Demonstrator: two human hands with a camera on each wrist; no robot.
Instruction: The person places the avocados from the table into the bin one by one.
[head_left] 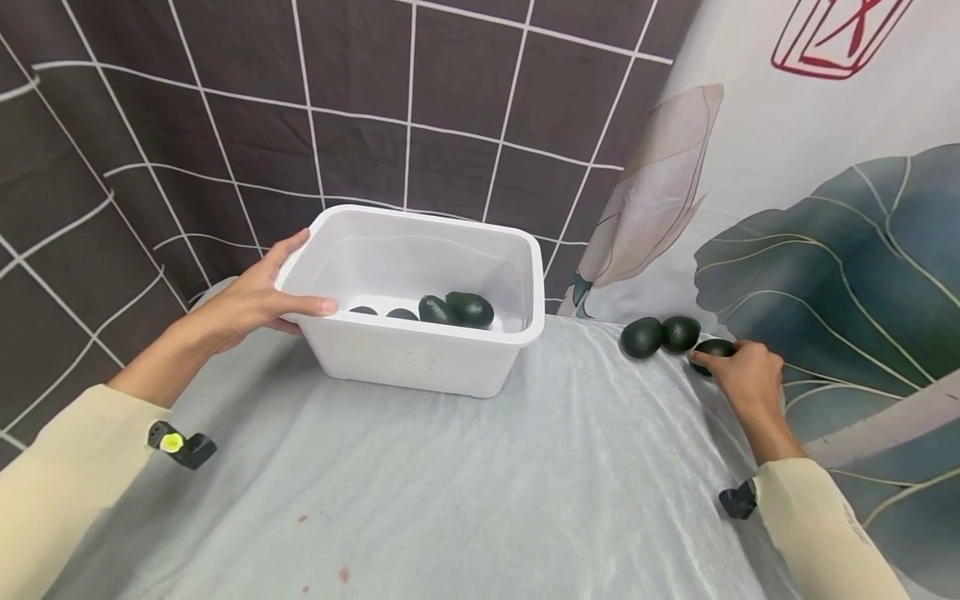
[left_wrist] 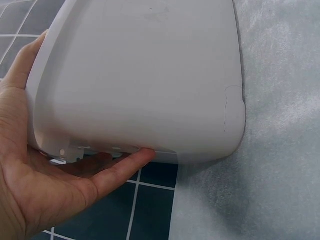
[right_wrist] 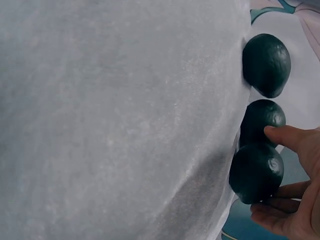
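Observation:
At the left end of a white plastic tub (head_left: 420,362), my left hand (head_left: 251,300) grips the rim, thumb along the near edge and the other fingers around the end wall. Inside the tub lie several dark green avocados (head_left: 471,311), some partly hidden by its front wall. Off to the right, my right hand (head_left: 750,379) holds an avocado (right_wrist: 256,172) between thumb and fingers. Two more avocados sit in line beyond it, a middle one (head_left: 680,333) and a far one (head_left: 641,337); the thumb overlaps the middle one in the right wrist view.
A pale grey cloth (head_left: 450,483) covers the table. Behind the tub hangs a dark curtain (head_left: 360,158) with a white grid. A leaf-patterned hanging (head_left: 840,242) borders the table's right edge, close by the avocados.

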